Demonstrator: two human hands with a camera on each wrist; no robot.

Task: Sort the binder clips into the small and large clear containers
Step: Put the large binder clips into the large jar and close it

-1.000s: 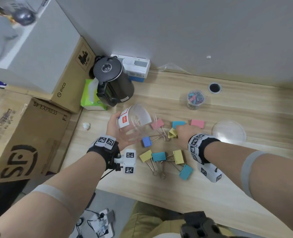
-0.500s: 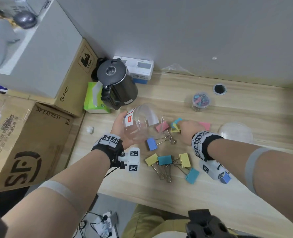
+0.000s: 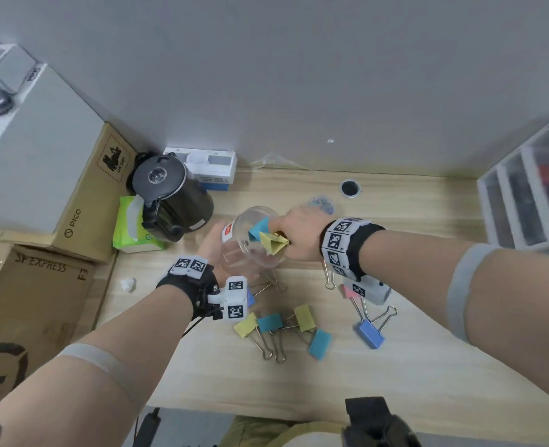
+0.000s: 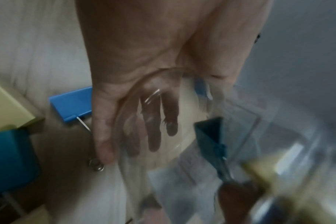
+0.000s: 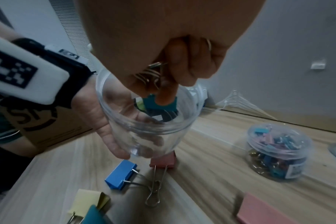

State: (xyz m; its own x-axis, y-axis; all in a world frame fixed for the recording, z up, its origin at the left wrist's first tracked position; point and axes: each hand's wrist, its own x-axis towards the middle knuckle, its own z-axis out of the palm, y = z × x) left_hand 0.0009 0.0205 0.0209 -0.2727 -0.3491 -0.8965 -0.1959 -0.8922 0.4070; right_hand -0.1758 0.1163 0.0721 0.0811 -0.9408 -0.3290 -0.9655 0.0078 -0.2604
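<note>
My left hand (image 3: 213, 245) grips the large clear container (image 3: 250, 250) from below, tilted above the wooden table (image 3: 411, 366). My right hand (image 3: 283, 237) pinches the wire handles of a teal binder clip (image 3: 258, 228) and a yellow binder clip (image 3: 272, 244) at the container's mouth. In the right wrist view the teal clip (image 5: 159, 103) hangs inside the container's rim (image 5: 144, 128), with the left hand (image 5: 98, 119) behind the wall. Several large clips lie loose below, among them a blue clip (image 3: 370, 333) and a yellow clip (image 3: 245, 324). The small container (image 5: 278, 151) stands lidded, full of small clips.
A black kettle (image 3: 170, 201) and a green tissue pack (image 3: 131, 230) stand at the back left, beside cardboard boxes (image 3: 34, 285). A cable hole (image 3: 350, 188) sits near the wall. White drawers (image 3: 531, 195) line the right side. A crumpled paper scrap (image 3: 127, 284) lies near the left edge.
My right hand has lifted the teal and yellow clips off the table and brought them left to the container's mouth. The left hand keeps hold of the container.
</note>
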